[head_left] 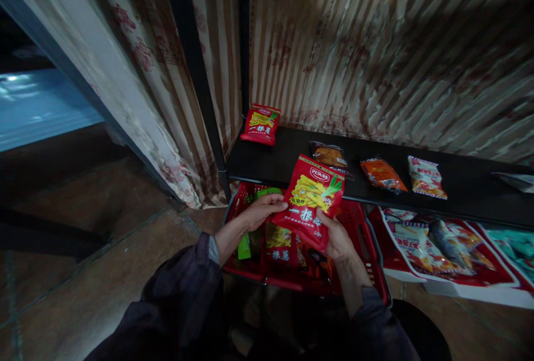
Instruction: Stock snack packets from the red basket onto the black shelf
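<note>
A red snack bag (311, 188) with yellow sticks and a green onion printed on it is held up in front of me, tilted slightly. My left hand (262, 209) pinches its left edge, and my right hand (337, 237) grips its lower right side. Below it stands a red plastic basket (283, 280), partly hidden by the bag and my hands. Inside lie another red snack bag (278, 247) of the same print and a green package (243, 247). A matching red snack bag (261, 125) leans upright at the left end of the black shelf (287, 147).
Along the shelf lie a brown snack pack (330, 156), an orange pack (382, 174) and a white-and-red pack (427, 176). Under it, a red-and-white box (511, 278) holds several snack bags. A dark shelf post (200, 83) and striped curtains (325, 44) bound the left and back.
</note>
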The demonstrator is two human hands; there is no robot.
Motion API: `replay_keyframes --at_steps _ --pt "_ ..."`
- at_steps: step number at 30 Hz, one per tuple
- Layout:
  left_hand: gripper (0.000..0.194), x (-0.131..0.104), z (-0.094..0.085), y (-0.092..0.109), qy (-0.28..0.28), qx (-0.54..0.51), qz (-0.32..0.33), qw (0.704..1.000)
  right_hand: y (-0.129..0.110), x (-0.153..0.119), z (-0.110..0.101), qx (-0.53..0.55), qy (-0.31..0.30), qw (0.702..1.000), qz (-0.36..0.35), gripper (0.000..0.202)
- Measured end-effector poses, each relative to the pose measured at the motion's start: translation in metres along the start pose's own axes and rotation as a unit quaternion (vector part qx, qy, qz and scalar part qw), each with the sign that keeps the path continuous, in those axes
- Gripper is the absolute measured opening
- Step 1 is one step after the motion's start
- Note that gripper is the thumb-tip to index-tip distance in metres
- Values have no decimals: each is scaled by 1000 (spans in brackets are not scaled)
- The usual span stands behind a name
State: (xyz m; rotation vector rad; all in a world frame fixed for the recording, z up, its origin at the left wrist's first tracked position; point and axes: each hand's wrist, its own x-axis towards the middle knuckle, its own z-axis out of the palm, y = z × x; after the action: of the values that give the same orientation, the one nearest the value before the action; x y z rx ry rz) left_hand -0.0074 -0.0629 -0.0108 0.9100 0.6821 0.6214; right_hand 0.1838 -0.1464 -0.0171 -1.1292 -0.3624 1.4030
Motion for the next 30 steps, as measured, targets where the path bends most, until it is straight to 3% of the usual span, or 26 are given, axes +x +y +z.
replay_keyframes --at_steps 5,12,19,25,30 --pt "45 1 -2 -3 6 70 31 997 -7 7 -1 -23 -20 1000 -2 44" --pt "26 1 -1 -2 67 241 193 949 -9 15 6 0 46 998 -43 40" --pt "31 3 -6 1 88 165 194 963 -2 11 0 -2 -18 997 -79 36" --pt "34 6 -7 -2 115 128 203 964 9 5 5 -5 -9 997 -80 29" --pt "39 1 -6 3 51 41 152 986 0 -5 -1 -31 -7 996 -82 33"
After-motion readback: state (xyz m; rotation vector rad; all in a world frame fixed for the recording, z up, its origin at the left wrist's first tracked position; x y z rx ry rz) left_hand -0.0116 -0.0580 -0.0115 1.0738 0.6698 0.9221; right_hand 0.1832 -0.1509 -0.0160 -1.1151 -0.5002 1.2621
